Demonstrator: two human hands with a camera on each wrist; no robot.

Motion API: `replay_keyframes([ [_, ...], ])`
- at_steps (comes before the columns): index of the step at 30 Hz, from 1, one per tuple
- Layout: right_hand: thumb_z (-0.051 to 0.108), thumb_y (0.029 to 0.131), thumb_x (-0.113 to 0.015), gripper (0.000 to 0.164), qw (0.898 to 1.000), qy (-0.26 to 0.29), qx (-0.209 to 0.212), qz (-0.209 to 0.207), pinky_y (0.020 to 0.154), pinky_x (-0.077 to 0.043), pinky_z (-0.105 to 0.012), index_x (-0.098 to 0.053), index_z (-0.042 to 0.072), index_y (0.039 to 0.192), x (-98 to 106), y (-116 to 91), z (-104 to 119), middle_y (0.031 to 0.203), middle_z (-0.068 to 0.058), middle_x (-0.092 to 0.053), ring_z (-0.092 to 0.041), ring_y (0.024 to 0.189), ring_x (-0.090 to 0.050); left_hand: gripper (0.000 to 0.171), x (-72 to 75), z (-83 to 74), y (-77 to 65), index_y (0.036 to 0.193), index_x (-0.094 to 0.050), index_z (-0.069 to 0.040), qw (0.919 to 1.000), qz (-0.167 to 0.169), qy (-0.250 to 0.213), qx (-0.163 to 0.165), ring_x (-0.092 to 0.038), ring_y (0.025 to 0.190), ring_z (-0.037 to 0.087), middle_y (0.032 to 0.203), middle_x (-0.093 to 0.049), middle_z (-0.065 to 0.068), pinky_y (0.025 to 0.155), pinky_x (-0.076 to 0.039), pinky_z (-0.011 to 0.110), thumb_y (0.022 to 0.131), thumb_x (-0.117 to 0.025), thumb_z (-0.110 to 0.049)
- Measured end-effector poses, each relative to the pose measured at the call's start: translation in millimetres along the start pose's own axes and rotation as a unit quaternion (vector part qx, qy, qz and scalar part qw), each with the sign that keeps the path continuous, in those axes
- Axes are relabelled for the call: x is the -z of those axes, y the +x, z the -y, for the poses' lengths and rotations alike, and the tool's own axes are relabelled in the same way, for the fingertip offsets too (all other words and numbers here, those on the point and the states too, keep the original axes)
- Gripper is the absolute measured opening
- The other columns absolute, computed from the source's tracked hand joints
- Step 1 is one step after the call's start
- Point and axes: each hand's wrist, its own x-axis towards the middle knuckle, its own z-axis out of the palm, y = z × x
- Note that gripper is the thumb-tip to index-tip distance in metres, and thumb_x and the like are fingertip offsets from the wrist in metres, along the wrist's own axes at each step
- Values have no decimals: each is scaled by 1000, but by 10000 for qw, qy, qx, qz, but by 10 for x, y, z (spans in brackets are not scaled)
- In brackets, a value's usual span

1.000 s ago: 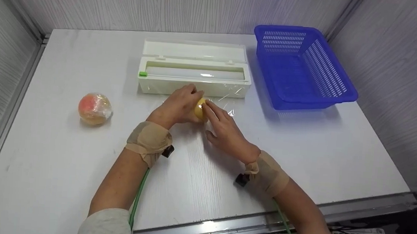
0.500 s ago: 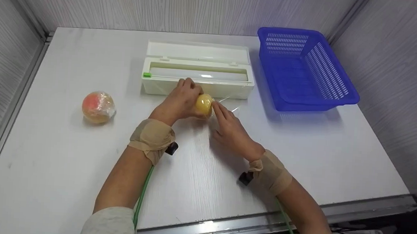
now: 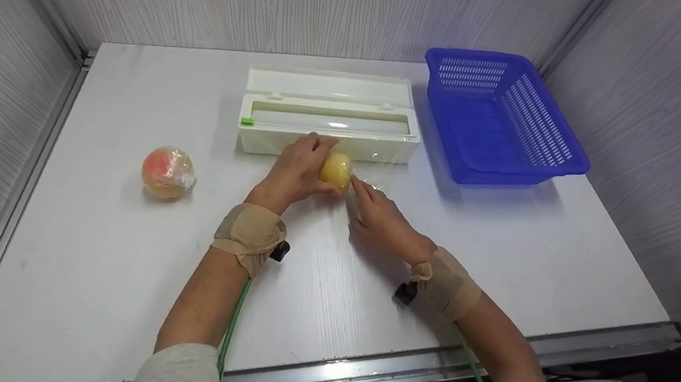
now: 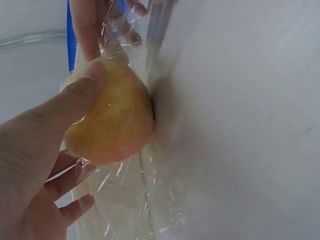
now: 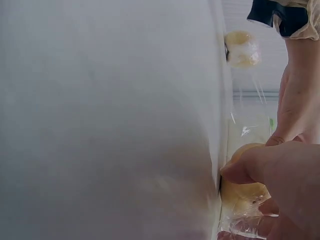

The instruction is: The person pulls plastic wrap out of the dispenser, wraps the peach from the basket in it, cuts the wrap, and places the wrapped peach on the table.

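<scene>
My left hand (image 3: 297, 170) grips a yellow-pink peach (image 3: 336, 171) in front of the film dispenser, thumb on the near side. Clear plastic wrap (image 4: 120, 195) covers the peach and spreads past it in creased sheets. My right hand (image 3: 383, 218) is at the peach's right side, fingertips right at the film and the peach. Its fingers are mostly straight, with the thumb apart from them in the left wrist view. The right wrist view shows the right thumb (image 5: 240, 170) overlapping the peach. Behind sits the white dispenser (image 3: 326, 145), lid up, its film roll (image 3: 330, 122) showing.
Another peach (image 3: 167, 171), wrapped in film, rests on the white table (image 3: 101, 270) at the left. A blue perforated basket (image 3: 503, 177) stands at the back right. Panels enclose the back and sides, and a metal rail (image 3: 328, 373) runs along the front edge.
The right fingers have slid off the top of the peach to its right side, leaving more of it in view. The left hand still holds the peach, its fingers now spread wider.
</scene>
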Motion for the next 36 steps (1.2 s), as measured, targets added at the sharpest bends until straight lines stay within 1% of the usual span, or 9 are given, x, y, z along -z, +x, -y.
replay_keyframes([
  [4,7,91,-61,69,10000,83,36,-9,110,-41,-52,-28,-10,149,-10,2,-11,145,-29,-46,-44,131,-49,79,-103,-3,-71,135,-50,-4,9997,-229,17,-43,-52,117,36,130,-50,19,99,-47,48,74,-85,-41],
  [7,7,90,-62,69,9998,182,-95,76,112,-39,-52,-29,-9,149,-1,7,-21,146,-30,-45,-44,132,-47,75,-147,1,-117,134,-51,-4,9995,-235,-178,62,-50,118,36,133,-47,18,100,-45,47,76,-84,-39],
  [12,8,89,-64,68,9993,260,-235,146,111,-40,-52,-33,-7,148,58,24,-25,145,-28,-45,-43,133,-47,78,-166,9,-167,137,-50,-7,9983,-230,-521,119,-48,120,36,134,-45,18,101,-43,48,75,-86,-38],
  [15,7,89,-66,64,9992,362,-141,-32,109,-41,-52,-38,-7,145,122,34,-14,143,-27,-47,-42,131,-48,78,-171,8,-178,138,-48,-8,9977,-257,-623,98,-48,120,36,132,-46,18,101,-43,49,76,-85,-37],
  [18,6,89,-66,60,9989,422,-70,-186,108,-43,-51,-42,-6,142,189,49,15,141,-25,-49,-41,129,-49,80,-184,14,-182,140,-47,-8,9973,-352,-645,-4,-49,118,35,130,-48,19,101,-44,47,75,-86,-35],
  [21,7,90,-65,56,9990,346,-36,-287,106,-45,-51,-45,-5,141,237,71,50,139,-23,-51,-40,127,-51,83,-194,36,-190,140,-47,-6,9970,-477,-580,-161,-50,116,35,128,-48,20,101,-44,45,73,-87,-34],
  [24,8,90,-65,53,9988,283,-1,-399,104,-46,-51,-47,-5,139,271,96,86,137,-22,-52,-40,126,-53,83,-182,59,-201,138,-48,-5,9969,-562,-494,-250,-51,115,35,126,-49,20,102,-45,44,71,-89,-33],
  [31,6,88,-65,50,9973,135,302,-660,102,-47,-49,-50,-5,134,286,150,138,131,-22,-56,-38,120,-56,82,-155,119,-257,136,-51,-5,9972,-472,-531,-245,-51,114,35,126,-50,18,101,-44,44,70,-89,-33],
  [36,4,87,-65,47,9953,139,457,-848,100,-48,-50,-53,-5,131,317,221,187,129,-22,-56,-39,118,-57,84,-61,187,-304,139,-49,-4,9964,-513,-633,-245,-49,120,34,130,-50,18,106,-42,43,73,-87,-39],
])
